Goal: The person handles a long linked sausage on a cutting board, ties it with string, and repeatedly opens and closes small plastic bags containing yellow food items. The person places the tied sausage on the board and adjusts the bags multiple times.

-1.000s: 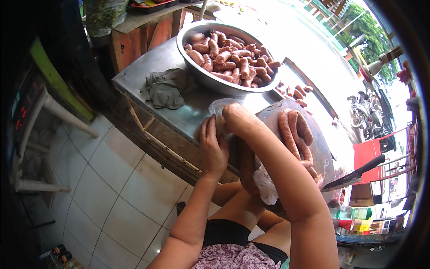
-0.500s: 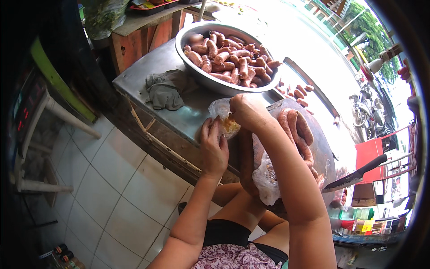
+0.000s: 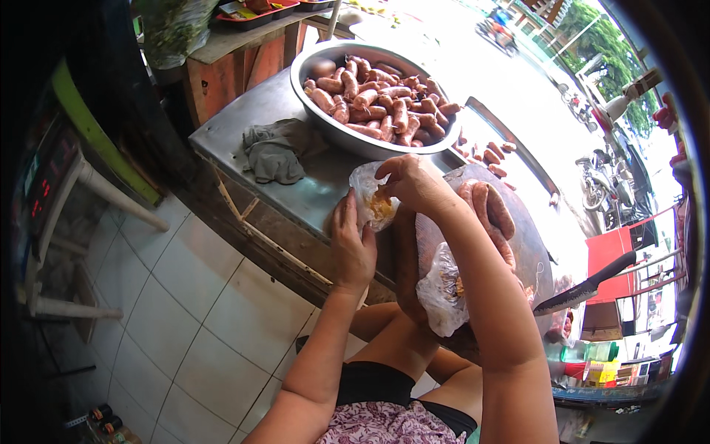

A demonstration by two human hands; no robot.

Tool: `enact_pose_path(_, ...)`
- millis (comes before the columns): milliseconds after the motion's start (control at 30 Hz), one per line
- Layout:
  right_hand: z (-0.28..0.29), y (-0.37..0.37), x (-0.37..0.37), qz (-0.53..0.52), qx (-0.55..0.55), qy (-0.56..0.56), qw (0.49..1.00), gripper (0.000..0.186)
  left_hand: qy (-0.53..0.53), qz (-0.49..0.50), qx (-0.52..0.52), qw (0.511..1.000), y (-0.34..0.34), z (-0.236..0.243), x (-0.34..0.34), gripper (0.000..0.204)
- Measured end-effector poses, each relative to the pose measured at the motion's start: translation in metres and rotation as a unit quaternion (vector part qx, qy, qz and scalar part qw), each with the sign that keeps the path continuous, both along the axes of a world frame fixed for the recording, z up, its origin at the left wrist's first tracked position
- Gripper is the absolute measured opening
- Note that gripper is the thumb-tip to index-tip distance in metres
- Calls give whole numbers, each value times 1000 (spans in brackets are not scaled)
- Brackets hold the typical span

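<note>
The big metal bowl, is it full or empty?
Full: the metal bowl on the steel table is heaped with reddish-brown sausages.

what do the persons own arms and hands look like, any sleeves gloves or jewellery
Both forearms are bare up to the picture's lower edge: no sleeves show. The left hand and the right hand wear no gloves, and no rings, bracelets or watch can be seen. Lower down, a patterned purple-and-white garment with a black band shows.

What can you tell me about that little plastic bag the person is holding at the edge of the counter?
The small clear plastic bag is thin, crinkled and see-through, with something orange-brown inside. It is held over the front edge of the metal counter. The left hand cups it from below; the right hand pinches its top. Its mouth looks gathered, though whether it is tied is unclear.
</note>
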State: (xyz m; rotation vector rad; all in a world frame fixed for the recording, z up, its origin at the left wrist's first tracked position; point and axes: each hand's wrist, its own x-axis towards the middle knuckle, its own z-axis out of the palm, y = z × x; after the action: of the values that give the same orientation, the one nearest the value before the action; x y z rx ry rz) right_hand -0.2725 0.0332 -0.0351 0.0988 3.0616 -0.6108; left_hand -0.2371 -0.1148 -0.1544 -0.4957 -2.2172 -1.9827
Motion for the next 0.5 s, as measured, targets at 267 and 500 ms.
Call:
enact_pose_path(267,-3,5,9,-47,-24,2,999,20,8,-4,2,1000,-2,1,-1,70)
enact_pose_path(500,5,5,16,-58,-29,32,997,14,40,28,15,999,1,-7,-3,64)
